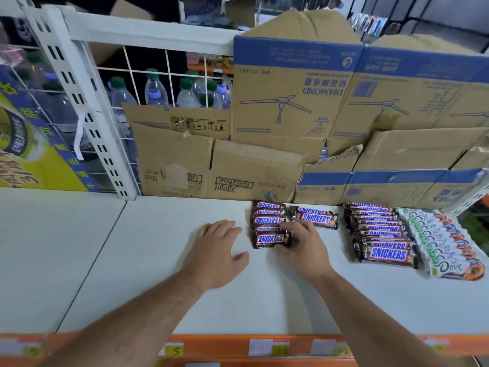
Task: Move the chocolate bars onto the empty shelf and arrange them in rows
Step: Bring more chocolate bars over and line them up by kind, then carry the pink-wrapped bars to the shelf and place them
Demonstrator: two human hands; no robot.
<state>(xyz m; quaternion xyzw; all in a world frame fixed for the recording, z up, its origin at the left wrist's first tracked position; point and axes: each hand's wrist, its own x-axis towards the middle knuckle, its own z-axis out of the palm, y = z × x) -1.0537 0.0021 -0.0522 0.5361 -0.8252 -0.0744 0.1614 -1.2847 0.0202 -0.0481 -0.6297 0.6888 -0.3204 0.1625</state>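
Note:
On the white shelf lies a short row of small Snickers bars. My right hand grips the right end of the nearest bar in that row. Two more Snickers bars lie crosswise just behind my right hand. My left hand rests flat on the shelf, fingers apart, a little left of the row and holding nothing. Further right stands a long row of larger Snickers bars, and beside it a row of white Dove bars.
Flattened and stacked cardboard boxes line the back of the shelf. Water bottles stand behind a white wire grid at the back left. An orange price rail with tags runs along the shelf's front edge. A perforated white upright rises at left.

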